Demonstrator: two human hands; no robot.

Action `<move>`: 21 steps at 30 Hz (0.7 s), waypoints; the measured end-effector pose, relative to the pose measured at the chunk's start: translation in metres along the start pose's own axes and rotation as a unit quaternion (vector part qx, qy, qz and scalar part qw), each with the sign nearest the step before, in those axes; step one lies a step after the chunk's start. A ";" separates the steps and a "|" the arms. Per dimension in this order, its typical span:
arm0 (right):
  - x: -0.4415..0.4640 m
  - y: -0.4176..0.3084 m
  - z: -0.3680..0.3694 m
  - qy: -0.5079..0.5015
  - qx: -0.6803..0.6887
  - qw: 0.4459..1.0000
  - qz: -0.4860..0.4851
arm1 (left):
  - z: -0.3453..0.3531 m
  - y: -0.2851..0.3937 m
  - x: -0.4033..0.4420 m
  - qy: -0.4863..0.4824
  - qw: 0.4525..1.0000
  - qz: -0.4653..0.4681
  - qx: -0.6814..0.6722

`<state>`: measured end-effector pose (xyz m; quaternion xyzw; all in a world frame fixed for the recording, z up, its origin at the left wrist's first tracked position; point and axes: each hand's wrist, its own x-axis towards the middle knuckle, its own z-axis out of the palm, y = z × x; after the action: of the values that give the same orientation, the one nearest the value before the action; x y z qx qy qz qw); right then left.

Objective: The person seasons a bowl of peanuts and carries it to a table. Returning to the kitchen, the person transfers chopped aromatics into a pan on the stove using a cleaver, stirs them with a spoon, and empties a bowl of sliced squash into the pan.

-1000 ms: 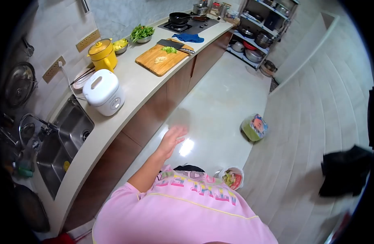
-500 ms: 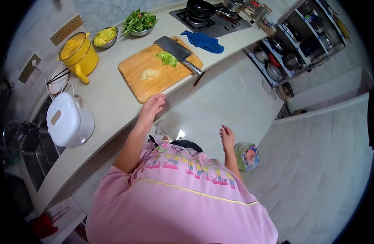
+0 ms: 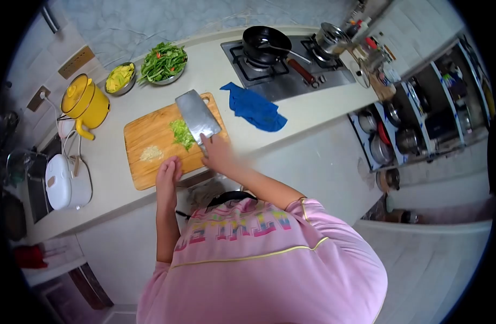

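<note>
A wooden cutting board [image 3: 145, 127] lies on the counter near its front edge. On it are a heap of chopped green vegetable [image 3: 181, 134], a small pile of minced pale bits that look like garlic [image 3: 151, 153], and a broad-bladed cleaver [image 3: 196, 114]. My right hand [image 3: 218, 153] is closed around the cleaver's handle, hiding it, with one finger reaching onto the blade. The blade lies flat beside the green heap. At the board's front edge is my left hand [image 3: 169, 171], holding nothing, its fingers stretched out and slightly bent.
Behind the board stand a bowl of leafy greens [image 3: 163, 65] and a bowl of yellow slices [image 3: 120, 79]. A yellow pot [image 3: 91, 108] and a white rice cooker [image 3: 67, 182] are at the left. Rightward are a blue cloth [image 3: 254, 108] and a black wok [image 3: 266, 45] on the stove.
My right hand has come from beside my body to the cleaver's handle. My left hand has moved along the board's front edge. The view has shifted, bringing more of the stove in.
</note>
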<state>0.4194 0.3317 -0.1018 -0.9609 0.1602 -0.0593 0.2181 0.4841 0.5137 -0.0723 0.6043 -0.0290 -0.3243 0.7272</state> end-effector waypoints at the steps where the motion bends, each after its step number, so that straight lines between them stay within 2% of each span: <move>1: 0.007 0.007 0.006 -0.010 0.017 1.000 -0.014 | 0.009 -0.005 -0.004 0.014 1.000 -0.003 -0.018; 3: 0.013 0.019 0.013 -0.036 0.053 0.997 -0.040 | 0.029 -0.003 -0.017 0.051 0.999 0.002 -0.013; 5: 0.010 0.021 -0.013 -0.076 0.078 0.992 -0.060 | 0.041 0.002 -0.030 0.094 0.996 0.004 -0.001; 6: 0.010 0.026 -0.030 -0.059 0.094 0.991 -0.080 | 0.046 0.009 -0.037 0.120 0.993 0.011 0.003; 8: 0.010 0.047 -0.078 0.031 0.153 0.978 -0.137 | 0.049 0.013 -0.048 0.165 0.986 0.021 0.016; 10: 0.016 0.094 -0.149 0.161 0.216 0.957 -0.112 | 0.045 0.008 -0.050 0.173 0.984 0.022 0.024; 11: 0.023 0.117 -0.193 0.246 0.223 0.931 -0.149 | 0.046 0.004 -0.048 0.180 0.983 0.018 0.021; 12: 0.034 0.152 -0.221 0.320 0.195 0.918 -0.129 | 0.046 0.001 -0.050 0.185 0.982 0.012 0.020; 13: 0.046 0.184 -0.246 0.351 0.137 0.926 -0.034 | 0.045 -0.003 -0.046 0.176 0.984 0.001 0.014; 14: 0.063 0.216 -0.263 0.353 0.178 0.918 0.006 | 0.046 -0.005 -0.042 0.168 0.986 -0.003 0.012; 17: 0.107 0.301 -0.275 0.248 -0.044 0.964 0.090 | 0.060 -0.011 -0.026 0.138 0.990 -0.002 0.004; 18: 0.119 0.325 -0.265 0.206 -0.080 0.970 0.098 | 0.066 -0.013 -0.026 0.136 0.991 0.002 -0.005; 21: 0.137 0.340 -0.257 0.089 -0.071 0.985 0.129 | 0.080 -0.005 -0.022 0.144 0.989 0.025 -0.011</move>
<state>0.4049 -0.1067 -0.0135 -0.9361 0.3052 -0.1043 0.1404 0.4295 0.4560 -0.0475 0.6357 0.0646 -0.2161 0.7383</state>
